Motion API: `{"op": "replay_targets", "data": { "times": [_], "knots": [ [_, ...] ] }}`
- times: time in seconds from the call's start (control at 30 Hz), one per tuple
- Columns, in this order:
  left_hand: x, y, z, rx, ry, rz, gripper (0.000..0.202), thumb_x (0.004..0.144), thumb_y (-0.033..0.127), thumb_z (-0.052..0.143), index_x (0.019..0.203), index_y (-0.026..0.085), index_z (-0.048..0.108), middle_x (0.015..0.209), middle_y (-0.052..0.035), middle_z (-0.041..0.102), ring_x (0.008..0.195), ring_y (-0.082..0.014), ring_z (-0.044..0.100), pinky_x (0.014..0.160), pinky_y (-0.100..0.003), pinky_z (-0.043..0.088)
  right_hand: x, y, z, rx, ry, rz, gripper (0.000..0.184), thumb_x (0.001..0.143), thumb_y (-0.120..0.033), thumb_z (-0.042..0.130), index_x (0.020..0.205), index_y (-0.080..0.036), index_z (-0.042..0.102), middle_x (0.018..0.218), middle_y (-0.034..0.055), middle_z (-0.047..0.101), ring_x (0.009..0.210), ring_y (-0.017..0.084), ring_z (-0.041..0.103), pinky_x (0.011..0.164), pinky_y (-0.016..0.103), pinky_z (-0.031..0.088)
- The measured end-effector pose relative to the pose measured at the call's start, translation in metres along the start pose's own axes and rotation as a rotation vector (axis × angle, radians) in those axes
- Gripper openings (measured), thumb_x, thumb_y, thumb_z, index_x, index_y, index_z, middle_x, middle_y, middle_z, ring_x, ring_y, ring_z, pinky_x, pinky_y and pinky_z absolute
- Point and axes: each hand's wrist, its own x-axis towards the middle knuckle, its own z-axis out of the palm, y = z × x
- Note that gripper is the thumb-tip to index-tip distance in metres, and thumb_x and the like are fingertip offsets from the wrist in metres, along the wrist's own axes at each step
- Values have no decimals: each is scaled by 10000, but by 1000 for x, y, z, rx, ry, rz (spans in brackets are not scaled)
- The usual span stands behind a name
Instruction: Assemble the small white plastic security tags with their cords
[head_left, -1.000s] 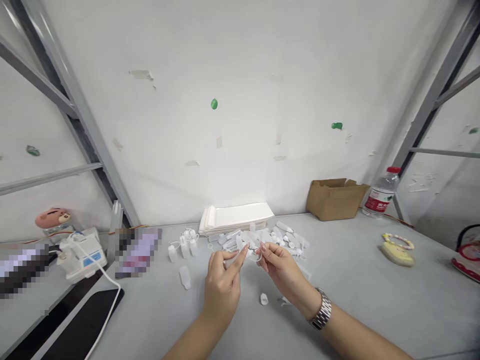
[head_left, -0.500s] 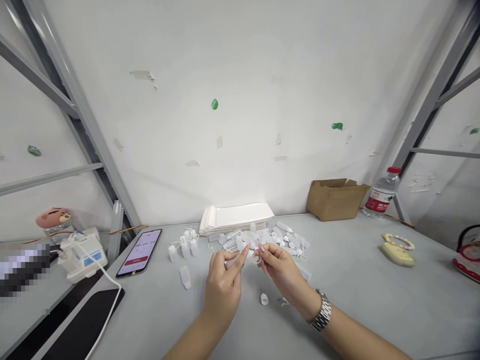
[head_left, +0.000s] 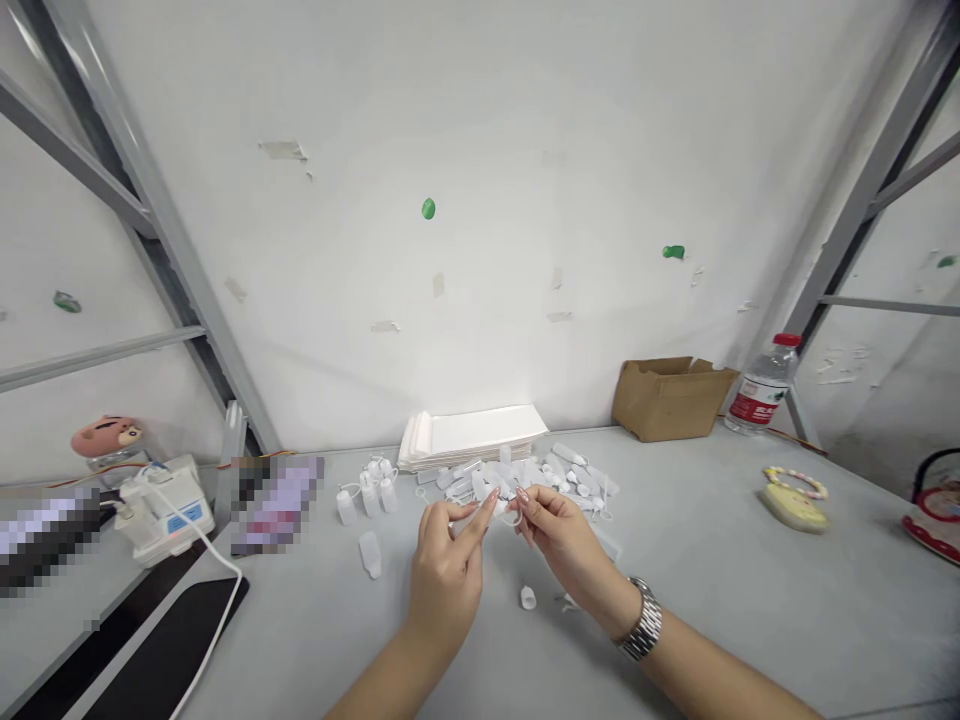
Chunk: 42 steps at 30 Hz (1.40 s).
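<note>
My left hand (head_left: 446, 570) is closed in a pinch, thumb and index finger meeting at a small white plastic cap with a thin looped strap (head_left: 504, 512). From the other side, the fingertips of my right hand (head_left: 566, 545) pinch the same piece by its loop; fingers hide part of it. Just behind both hands lies a loose pile of translucent plastic bottles and white caps (head_left: 559, 472). To the left, several small capped bottles (head_left: 368, 497) stand upright, and one translucent bottle (head_left: 370, 555) lies flat. A single white cap (head_left: 529, 598) rests below my right hand.
White trays (head_left: 472, 432) are stacked against the wall. A cardboard box (head_left: 667, 402) and a water bottle (head_left: 761, 390) stand at the back right. A beaded bracelet (head_left: 780, 475) rests by a yellow object (head_left: 795, 510). At left are a pixelated phone (head_left: 277, 505) and power strip (head_left: 161, 510).
</note>
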Motion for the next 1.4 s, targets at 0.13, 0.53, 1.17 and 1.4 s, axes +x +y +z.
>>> {"op": "replay_targets", "data": {
  "times": [0.13,0.53,1.17,1.4],
  "knots": [
    [0,0,-1,-2,-1,5,497,788,10,441,1184,301,512,799,-30,450,801,-158,498,629,-274,462,1,0,-3,-137,7,-76,274,773,-421,560,659,-172,564,498,-43,471,488,97,408,555,243,336],
    [-5,2,3,-165,-38,-60,495,809,36,421,1217,310,470,817,-23,429,827,-143,510,689,-297,533,-6,-4,-2,-469,48,-256,238,830,-376,480,694,-190,537,548,-34,474,522,110,461,534,237,377],
    [-3,2,3,-313,-38,-174,438,825,101,455,1199,325,486,805,5,410,766,-104,524,728,-283,547,-10,-2,-4,-738,78,-683,321,848,-176,466,1127,-294,570,754,37,582,665,159,542,624,299,456],
    [-2,6,3,-275,-43,-147,406,826,133,473,1195,298,501,745,11,421,690,-100,520,676,-266,532,-11,0,-5,-687,109,-672,289,835,-193,484,1071,-295,617,658,22,566,581,147,546,582,292,468]
  ]
}}
